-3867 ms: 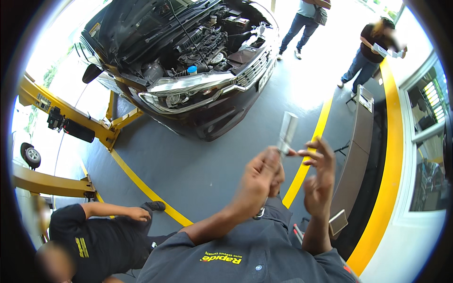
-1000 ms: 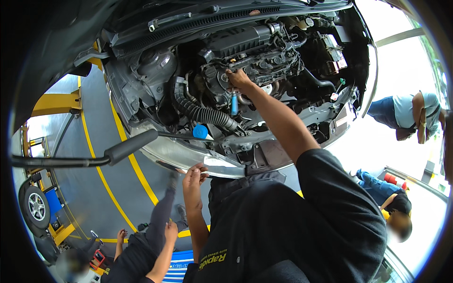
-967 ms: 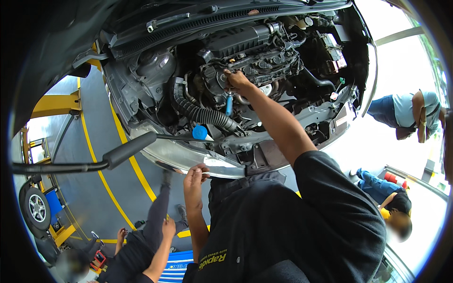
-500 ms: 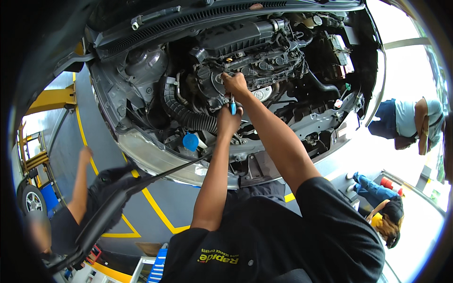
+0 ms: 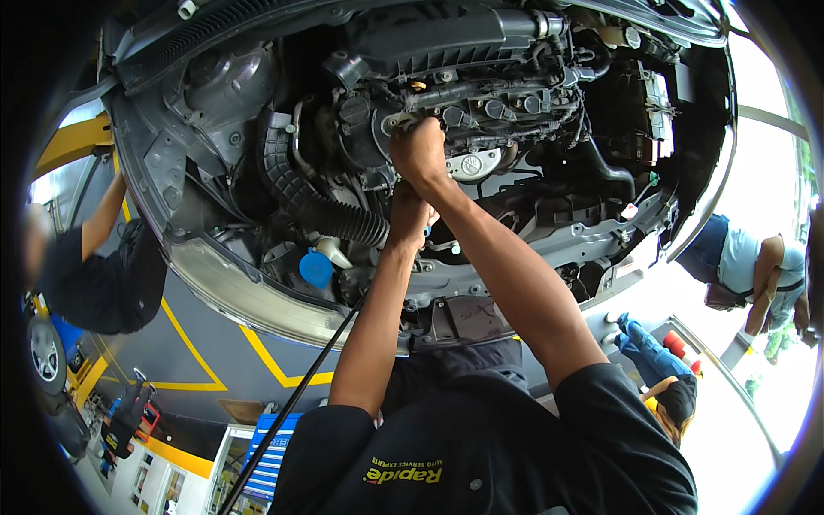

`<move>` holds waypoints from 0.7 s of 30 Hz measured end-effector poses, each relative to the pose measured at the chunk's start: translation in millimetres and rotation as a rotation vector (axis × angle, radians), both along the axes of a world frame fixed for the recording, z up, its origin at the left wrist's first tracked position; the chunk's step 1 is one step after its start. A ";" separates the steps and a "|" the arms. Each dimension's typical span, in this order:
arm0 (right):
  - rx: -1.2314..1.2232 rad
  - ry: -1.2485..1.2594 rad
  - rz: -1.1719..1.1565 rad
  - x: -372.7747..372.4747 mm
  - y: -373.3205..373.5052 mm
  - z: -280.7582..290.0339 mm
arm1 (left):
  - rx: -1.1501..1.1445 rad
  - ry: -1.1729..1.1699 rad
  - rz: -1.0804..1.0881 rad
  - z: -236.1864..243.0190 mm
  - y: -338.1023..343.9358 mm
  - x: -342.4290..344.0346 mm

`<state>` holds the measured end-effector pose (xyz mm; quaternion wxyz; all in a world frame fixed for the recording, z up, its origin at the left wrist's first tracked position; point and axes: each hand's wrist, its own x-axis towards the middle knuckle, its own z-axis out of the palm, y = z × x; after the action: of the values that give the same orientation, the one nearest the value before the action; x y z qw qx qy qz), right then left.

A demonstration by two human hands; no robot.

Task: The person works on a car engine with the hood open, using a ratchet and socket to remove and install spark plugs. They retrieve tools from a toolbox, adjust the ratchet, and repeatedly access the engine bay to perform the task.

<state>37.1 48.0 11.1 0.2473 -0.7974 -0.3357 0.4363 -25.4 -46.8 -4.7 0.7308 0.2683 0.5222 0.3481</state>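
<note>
In the head view, my right hand [image 5: 418,153] is closed against the front of the black engine [image 5: 455,51], beside coil connectors; what its fingers hold is hidden. Just below it, my left hand [image 5: 409,212] is wrapped round a blue-handled tool [image 5: 427,231], which is mostly covered by fingers and forearm. A silver cover plate [image 5: 472,165] lies right of my hands. A corrugated intake hose [image 5: 343,221] runs to their left, with a blue reservoir cap [image 5: 315,268] below it.
The engine bay rim [image 5: 215,283] curves before me. A co-worker [image 5: 103,275] leans in at left near a yellow lift [image 5: 73,146]. A black rod [image 5: 292,403] crosses lower left; a blue tool chest [image 5: 266,446] stands below. Two people [image 5: 768,275], [image 5: 661,369] are at right.
My left hand has risen from beside the headlight to the blue tool below my right hand. My view has shifted closer over the engine. The co-worker at left has moved up toward the car.
</note>
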 end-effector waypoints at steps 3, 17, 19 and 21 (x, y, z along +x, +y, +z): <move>0.098 -0.028 0.005 0.5 -0.4 10.4 | -0.064 -0.005 0.008 -37.5 -12.0 8.0; -0.024 -0.301 1.204 63.8 53.8 41.9 | 0.147 -0.119 0.223 -4.0 -7.7 117.6; 0.055 -0.309 1.260 68.4 55.9 33.6 | 0.006 0.019 0.123 32.0 -29.8 95.2; 0.029 -0.248 1.027 64.3 49.8 22.9 | 0.062 0.070 -0.008 54.7 -47.0 72.7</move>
<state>101.5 97.8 34.0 -0.0289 -0.5722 -0.7160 0.3989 47.3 -93.8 50.1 0.7048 0.3048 0.5354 0.3517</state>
